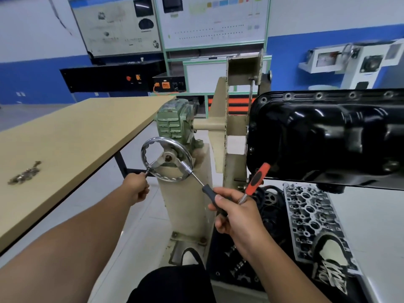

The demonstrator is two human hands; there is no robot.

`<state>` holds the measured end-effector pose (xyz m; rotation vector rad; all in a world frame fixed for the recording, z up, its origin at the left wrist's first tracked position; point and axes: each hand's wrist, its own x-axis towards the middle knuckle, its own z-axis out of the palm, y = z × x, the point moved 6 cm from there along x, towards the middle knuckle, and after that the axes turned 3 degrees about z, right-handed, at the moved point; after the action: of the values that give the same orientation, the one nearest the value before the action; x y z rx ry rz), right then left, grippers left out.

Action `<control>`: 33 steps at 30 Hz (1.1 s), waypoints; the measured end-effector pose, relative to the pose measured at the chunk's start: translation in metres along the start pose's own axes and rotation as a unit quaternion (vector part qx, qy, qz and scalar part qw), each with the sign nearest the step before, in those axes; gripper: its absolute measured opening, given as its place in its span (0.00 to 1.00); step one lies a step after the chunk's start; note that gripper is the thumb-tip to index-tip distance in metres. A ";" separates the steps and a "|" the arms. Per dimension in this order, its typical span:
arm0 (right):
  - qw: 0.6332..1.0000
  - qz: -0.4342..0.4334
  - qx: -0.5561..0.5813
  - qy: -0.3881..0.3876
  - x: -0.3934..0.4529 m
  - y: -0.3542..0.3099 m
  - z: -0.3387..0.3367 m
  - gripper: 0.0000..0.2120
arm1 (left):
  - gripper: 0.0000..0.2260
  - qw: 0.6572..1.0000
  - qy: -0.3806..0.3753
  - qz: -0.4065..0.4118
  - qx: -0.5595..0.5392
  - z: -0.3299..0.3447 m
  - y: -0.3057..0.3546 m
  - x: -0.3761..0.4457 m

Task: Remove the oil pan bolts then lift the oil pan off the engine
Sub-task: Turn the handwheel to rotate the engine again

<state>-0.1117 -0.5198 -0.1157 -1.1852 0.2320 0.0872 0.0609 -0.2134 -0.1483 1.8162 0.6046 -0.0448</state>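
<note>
- My left hand (136,189) has its grip curled round the crank knob on the handwheel (167,159) of the engine stand, at the wheel's 7 o'clock.
- My right hand (235,212) is clamped on two tools at once: a black-handled nut driver (197,179) w/ its shaft running up toward 10 o'clock, tip over the wheel's rim, and an orange-and-black handled tool (258,178) pointing up toward 1 o'clock.
- Oil pan (328,136): glossy black, on the engine, at 3 o'clock from the wheel, its belly facing me. Flange holes along the top edge look bare, but the picture's soft there, so can't say for sure.
- Green gearbox (175,122) sits just behind the wheel, w/ the beige stand frame (231,119) between it and the pan.
- Tan surface (76,132) at 9 o'clock carries a small heap of bolts (25,173) near its left edge.
- Cylinder head (312,217) lies on the floor below the pan, at 5 o'clock from my right hand; my shoe (332,261) rests on its near end.
</note>
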 end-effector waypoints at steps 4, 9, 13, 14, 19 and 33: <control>1.000 0.006 -0.003 -0.006 0.000 -0.001 -0.001 0.08 | 0.12 0.998 0.021 -0.034 -0.042 0.004 0.000 -0.002; 1.000 0.002 -0.010 -0.011 0.004 -0.006 -0.001 0.08 | 0.16 0.987 0.066 -0.053 -0.138 0.007 -0.003 0.004; 1.000 0.003 -0.010 -0.009 0.004 -0.006 -0.002 0.08 | 0.21 0.972 0.089 -0.059 -0.210 0.009 -0.001 0.004; 1.000 0.006 -0.010 -0.008 0.003 -0.005 -0.002 0.08 | 0.21 0.970 0.095 -0.051 -0.216 0.008 0.001 0.004; 1.000 0.014 -0.011 -0.008 0.005 -0.005 0.001 0.08 | 0.19 0.975 0.137 0.023 -0.172 -0.010 0.029 -0.005; 0.995 -0.042 0.072 0.055 0.012 -0.017 0.014 0.08 | 0.23 0.930 -0.003 0.249 0.271 0.086 0.069 -0.084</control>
<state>-0.0953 -0.5136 -0.0978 -1.0550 0.2800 -0.0688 0.0401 -0.3366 -0.0887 2.4610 0.1040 0.1399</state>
